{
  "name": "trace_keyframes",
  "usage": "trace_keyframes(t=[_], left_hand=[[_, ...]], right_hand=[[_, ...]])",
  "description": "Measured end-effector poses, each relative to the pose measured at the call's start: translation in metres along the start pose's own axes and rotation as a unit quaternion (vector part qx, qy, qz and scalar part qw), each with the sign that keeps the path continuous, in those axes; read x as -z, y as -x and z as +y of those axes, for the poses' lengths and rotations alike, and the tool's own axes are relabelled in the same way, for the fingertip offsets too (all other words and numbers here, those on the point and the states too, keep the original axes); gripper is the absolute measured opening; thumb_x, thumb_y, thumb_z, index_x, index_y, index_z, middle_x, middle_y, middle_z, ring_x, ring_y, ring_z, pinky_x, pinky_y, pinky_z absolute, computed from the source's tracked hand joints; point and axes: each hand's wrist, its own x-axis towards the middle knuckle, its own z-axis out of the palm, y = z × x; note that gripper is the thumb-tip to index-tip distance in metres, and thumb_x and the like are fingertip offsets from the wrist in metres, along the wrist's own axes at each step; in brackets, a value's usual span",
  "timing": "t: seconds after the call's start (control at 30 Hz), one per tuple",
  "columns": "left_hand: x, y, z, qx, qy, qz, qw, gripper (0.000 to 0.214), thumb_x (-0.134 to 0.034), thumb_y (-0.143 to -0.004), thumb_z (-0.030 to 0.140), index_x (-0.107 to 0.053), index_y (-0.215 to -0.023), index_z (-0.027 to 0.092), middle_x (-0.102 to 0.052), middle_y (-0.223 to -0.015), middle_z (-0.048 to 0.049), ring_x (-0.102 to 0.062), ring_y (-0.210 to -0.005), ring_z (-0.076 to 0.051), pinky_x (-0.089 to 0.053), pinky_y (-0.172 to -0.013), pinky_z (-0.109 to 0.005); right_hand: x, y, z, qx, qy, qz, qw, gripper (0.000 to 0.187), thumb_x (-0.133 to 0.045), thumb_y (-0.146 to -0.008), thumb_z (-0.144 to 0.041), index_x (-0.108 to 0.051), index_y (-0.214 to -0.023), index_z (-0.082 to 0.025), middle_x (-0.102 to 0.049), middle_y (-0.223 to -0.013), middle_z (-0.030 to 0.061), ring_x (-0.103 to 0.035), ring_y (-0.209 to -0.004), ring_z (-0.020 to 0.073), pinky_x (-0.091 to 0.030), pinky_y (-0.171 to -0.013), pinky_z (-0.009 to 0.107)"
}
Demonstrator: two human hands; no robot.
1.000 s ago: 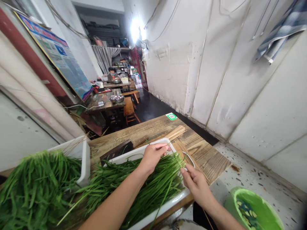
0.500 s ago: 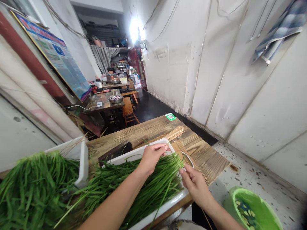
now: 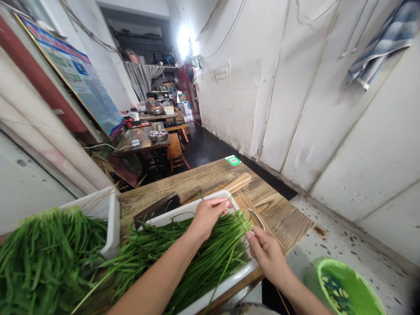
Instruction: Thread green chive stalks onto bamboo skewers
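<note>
- Bright light [image 3: 186, 41] glares at the far end of a narrow room, with a pale wall [image 3: 236, 100] running along the right and a checked cloth [image 3: 382, 54] hanging high on it.
- Down the back, a seated person [image 3: 152, 104] behind a farther surface, and nearer than that a metal bowl [image 3: 158, 136] on another.
- Up close now, the wooden surface [image 3: 278, 210], grain showing, a green-and-white code card [image 3: 233, 160] at its far corner.
- Centre stage: long green stalks [image 3: 216, 256] heaped in a white tray [image 3: 224, 193], pale cut ends bunched to the right, leafy tips spilling over the left side.
- Left grip [image 3: 206, 216] sits over the upper part of the heap, thumb and forefinger pinched together; whether something thin is caught between them, I cannot tell.
- Right grip [image 3: 267, 251] comes in at the pale ends, thumb and finger bent close against them; cannot tell whether it has hold of a stalk.
- Just behind the tray, a broad knife [image 3: 156, 208], and beside the tray's far corner, a bundle of thin sticks [image 3: 240, 183].
- Over on the left, a white box [image 3: 114, 223] with leafy greens [image 3: 49, 249] draped over its front.
- Down on the speckled floor [image 3: 357, 245], a green bucket [image 3: 362, 284] with scraps inside.
</note>
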Motion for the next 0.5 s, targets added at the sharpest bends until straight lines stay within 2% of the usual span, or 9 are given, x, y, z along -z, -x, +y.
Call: trace_keyframes(t=[0.23, 0.5], left_hand=[[-0.0018, 0.0018, 0.0025, -0.003, -0.005, 0.007, 1.000, 0.020, -0.067, -0.068, 0.031, -0.074, -0.075, 0.013, -0.064, -0.062, -0.0023, -0.048, -0.059, -0.012, -0.039, -0.064, -0.026], [-0.0048, 0.0019, 0.0012, 0.014, 0.036, 0.032, 0.999, 0.024, -0.073, -0.063, 0.029, -0.075, -0.082, 0.014, -0.067, -0.064, -0.0024, -0.054, -0.060, -0.012, -0.043, -0.067, -0.026]], right_hand=[[-0.0001, -0.0006, -0.0003, -0.002, 0.005, -0.003, 1.000, 0.030, -0.039, -0.093, -0.043, -0.041, -0.072, -0.020, -0.029, -0.053, -0.0079, -0.028, -0.045, 0.0093, -0.023, -0.044, 0.022], [-0.0003, -0.0003, -0.0010, 0.014, 0.028, 0.010, 0.999, 0.029, -0.040, -0.093, -0.040, -0.043, -0.071, -0.020, -0.030, -0.055, -0.0063, -0.029, -0.047, 0.0098, -0.026, -0.042, 0.020]])
